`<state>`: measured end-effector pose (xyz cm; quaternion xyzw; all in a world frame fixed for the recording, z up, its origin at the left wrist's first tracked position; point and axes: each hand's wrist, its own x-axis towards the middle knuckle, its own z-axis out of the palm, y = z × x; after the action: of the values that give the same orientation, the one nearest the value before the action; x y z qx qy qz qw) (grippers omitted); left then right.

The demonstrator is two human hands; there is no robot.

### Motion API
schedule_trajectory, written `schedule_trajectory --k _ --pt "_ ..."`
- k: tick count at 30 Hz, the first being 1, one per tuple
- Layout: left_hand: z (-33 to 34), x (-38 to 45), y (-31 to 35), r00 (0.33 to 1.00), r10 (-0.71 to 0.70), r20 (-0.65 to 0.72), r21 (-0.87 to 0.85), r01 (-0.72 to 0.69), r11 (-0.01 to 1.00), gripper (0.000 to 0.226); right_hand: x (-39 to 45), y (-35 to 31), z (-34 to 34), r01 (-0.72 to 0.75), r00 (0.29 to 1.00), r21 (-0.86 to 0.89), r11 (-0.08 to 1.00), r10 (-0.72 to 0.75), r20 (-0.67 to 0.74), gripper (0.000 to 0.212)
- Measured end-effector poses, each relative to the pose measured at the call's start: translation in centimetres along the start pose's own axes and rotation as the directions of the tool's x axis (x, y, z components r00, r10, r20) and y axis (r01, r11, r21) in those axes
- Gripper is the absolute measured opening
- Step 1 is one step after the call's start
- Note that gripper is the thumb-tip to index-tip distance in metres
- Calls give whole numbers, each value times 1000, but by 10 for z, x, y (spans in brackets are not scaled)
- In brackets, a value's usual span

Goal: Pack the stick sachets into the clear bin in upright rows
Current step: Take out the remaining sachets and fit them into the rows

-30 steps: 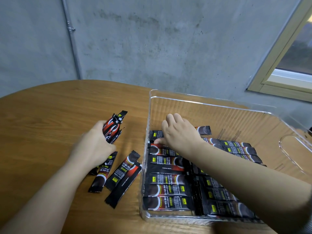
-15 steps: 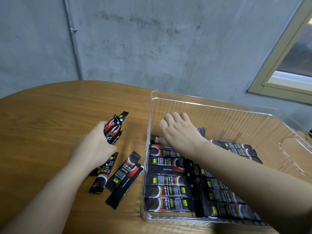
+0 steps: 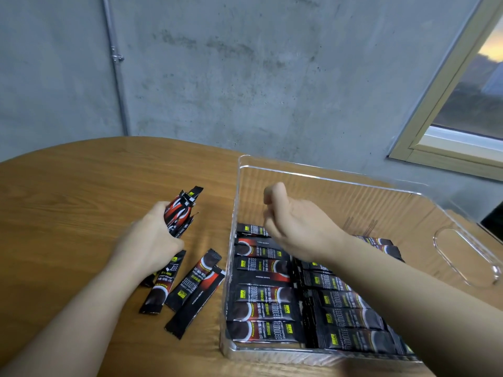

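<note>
Two rows of stick sachets point(image 3: 262, 292) already lie packed in the clear bin point(image 3: 326, 177), filling its near half from about 5 to 7 o'clock, while the far half towards 1 o'clock holds none. They lie on their sides rather than standing, so the rows may not count as upright, and any sachet stood against them could topple into the open space behind. The right hand point(image 3: 296, 227) hovers inside the bin above the farthest row, its grip curled together and, as far as I can tell, holding nothing. The left hand point(image 3: 152, 240), at 9 o'clock outside the bin, has its grip clamped round a bundle of sachets point(image 3: 181, 210); that loose fan could slip apart as it is lifted over the bin's wall. Three or four loose sachets point(image 3: 190, 284) lie on the tabletop point(image 3: 68, 191) just below that hand and could be knocked about by the forearm. The tabletop is rounded brown wood. Behind it stands a grey concrete wall point(image 3: 272, 77) with a thin pipe point(image 3: 115, 63) at 11 o'clock and a window frame point(image 3: 441, 131) at 2 o'clock.
</note>
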<state>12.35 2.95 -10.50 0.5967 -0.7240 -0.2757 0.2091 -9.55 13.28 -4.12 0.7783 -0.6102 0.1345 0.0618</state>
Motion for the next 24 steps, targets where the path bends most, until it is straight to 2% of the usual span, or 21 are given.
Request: schedule_trajectory --k 3,6,8,11,15,20,24 --pt "0 1 0 1000 1 1 17 -1 1000 68 4 -11 7 -36 996 173 984 21 89 29" --pt "0 1 0 1000 -7 11 9 7 1000 66 9 -20 15 -95 975 388 917 8 220 46" --pt "0 2 -1 1000 -11 15 4 11 1000 66 8 -17 15 -150 967 436 887 39 253 55" --pt "0 3 -2 1000 -11 16 -7 11 1000 66 -1 -1 8 -204 954 320 925 114 277 59" --pt "1 4 -3 1000 -8 20 -5 8 1000 67 -10 13 10 -120 945 66 991 94 312 52" --pt "1 3 -3 1000 -3 12 4 3 1000 68 -11 16 22 -36 932 -39 999 48 360 47" --pt "0 3 -3 1000 -3 11 2 3 1000 65 -7 16 27 -25 916 -92 995 60 397 48"
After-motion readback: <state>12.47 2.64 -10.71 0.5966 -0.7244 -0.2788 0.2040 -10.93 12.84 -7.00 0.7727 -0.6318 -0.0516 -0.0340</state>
